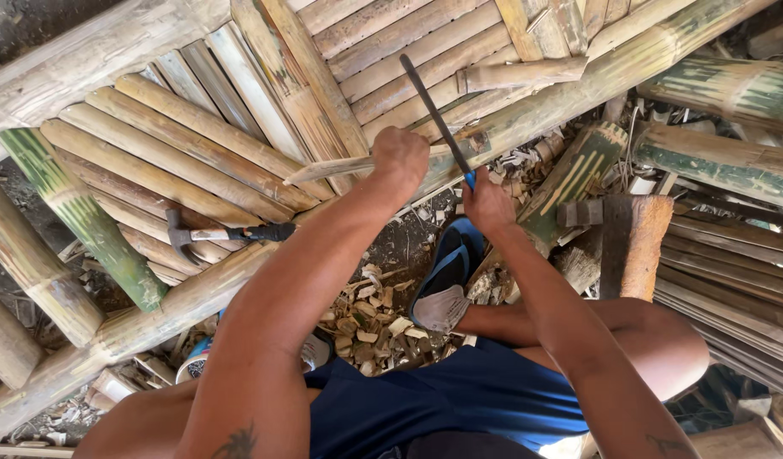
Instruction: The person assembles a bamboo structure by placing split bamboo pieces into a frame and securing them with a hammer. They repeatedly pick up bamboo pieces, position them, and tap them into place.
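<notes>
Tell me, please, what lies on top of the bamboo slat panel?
A claw hammer lies on the bamboo slat panel. What is under the slats is hidden.

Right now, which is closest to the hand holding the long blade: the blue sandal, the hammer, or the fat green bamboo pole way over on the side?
Counting from the right hand:
1. Blue sandal, just below the hand, on the person's foot.
2. Hammer, lying on the bamboo slats past the left arm.
3. Green bamboo pole, farthest, at the picture's left side.
</notes>
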